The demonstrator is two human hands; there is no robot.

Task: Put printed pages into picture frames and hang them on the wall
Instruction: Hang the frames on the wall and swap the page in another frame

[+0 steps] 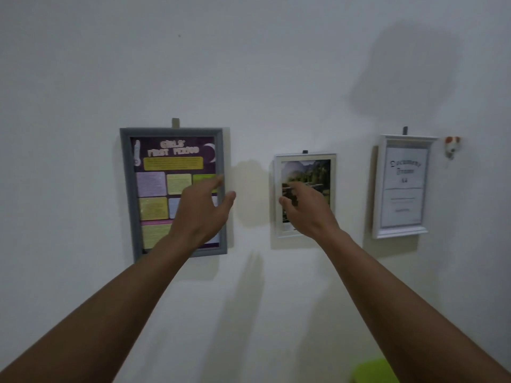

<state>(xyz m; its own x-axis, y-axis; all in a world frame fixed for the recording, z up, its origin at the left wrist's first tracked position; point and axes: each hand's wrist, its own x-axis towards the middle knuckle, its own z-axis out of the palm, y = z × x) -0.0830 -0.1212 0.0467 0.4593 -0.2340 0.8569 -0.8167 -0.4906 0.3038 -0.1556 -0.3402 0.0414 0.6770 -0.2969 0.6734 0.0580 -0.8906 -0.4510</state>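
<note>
Lime-green object shows at the near right edge, below two bare forearms reaching toward the wall. The left hand, fingers spread and relaxed, is raised before the right side of the grey frame holding a purple printed page. The right hand, fingers loosely bent and gripping nothing, covers the lower left of the small white frame; contact cannot be told through the blur. Farther right hang a white document frame and a small wall ornament.
</note>
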